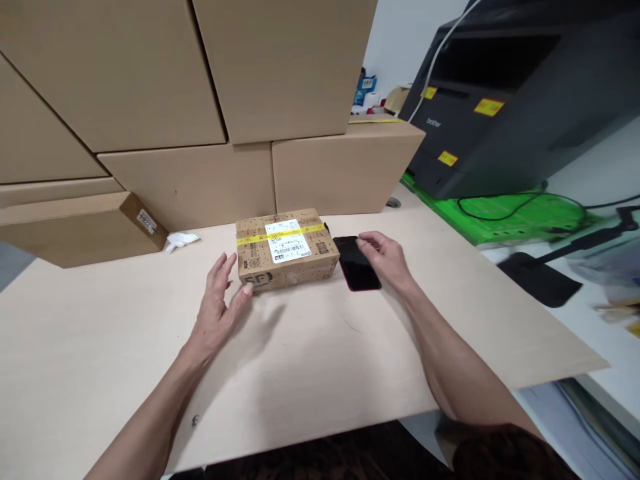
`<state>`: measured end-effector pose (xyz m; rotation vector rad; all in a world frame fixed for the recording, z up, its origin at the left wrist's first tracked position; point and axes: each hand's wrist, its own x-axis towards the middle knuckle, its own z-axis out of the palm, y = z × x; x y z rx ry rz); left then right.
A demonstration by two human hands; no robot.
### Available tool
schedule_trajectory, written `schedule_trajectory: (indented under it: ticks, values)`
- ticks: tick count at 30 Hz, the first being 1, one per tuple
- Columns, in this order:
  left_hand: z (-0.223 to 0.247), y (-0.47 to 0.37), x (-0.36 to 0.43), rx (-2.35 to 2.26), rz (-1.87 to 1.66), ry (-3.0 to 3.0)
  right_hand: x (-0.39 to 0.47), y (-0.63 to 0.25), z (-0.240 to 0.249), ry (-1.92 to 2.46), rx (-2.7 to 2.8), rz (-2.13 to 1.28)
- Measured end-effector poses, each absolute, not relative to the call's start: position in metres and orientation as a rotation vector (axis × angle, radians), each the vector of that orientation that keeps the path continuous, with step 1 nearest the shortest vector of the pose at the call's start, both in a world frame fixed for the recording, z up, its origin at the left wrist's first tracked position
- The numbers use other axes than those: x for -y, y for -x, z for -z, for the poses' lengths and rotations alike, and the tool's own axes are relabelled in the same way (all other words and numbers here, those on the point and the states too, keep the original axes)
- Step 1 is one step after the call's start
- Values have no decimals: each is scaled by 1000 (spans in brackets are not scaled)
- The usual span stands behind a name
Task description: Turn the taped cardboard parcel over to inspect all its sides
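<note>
A small brown parcel box (pixel 313 233) with a white shipping label and a strip of yellow tape lies on the table. At its left end is my left hand (pixel 217 303), fingers apart, the thumb tip at the front left corner; whether it touches the cardboard is hard to tell. Just right of the parcel a black smartphone (pixel 361 270) with a red edge lies flat, screen up. Over its upper right edge my right hand (pixel 386 257) is closed, fingertips bent together onto the phone.
Large cardboard boxes (pixel 200 187) are stacked along the back of the wooden table (pixel 300 373). A labelled carton (pixel 85 227) and a crumpled white tissue (pixel 181 240) are at left. At right stand a dark printer (pixel 450 133), a green surface with cables (pixel 525 217) and a black stand (pixel 540 277).
</note>
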<state>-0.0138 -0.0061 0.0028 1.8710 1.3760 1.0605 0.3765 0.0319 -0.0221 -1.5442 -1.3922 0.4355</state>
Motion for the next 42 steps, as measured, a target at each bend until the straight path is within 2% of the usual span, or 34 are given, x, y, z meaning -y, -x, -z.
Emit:
schedule_trajectory:
  ticks: [4,9,17,23,29,34,39,42]
  values:
    - [5,14,6,-1302,-938,-2256,-36,-355,37,1600,1673,-369]
    - [11,14,6,-1262,-919,-2395,-42,-343,47,1777,2101,-189]
    - [4,14,13,-1268,-936,-2380,-39,-340,44,1759,2110,-93]
    - [5,13,15,-1287,-947,-2401,-34,-334,45,1732,1916,-123]
    - [8,11,16,-1269,-958,-2446,-34,-349,33,1622,1483,-255]
    - [10,9,15,-1264,-980,-2397,-35,-365,15,1453,1133,-452]
    - [10,8,16,-1282,-968,-2502,-25,-368,-10,1088,732,-843]
    - [10,8,16,-1306,-961,-2553,-18,-364,-22,952,605,-934]
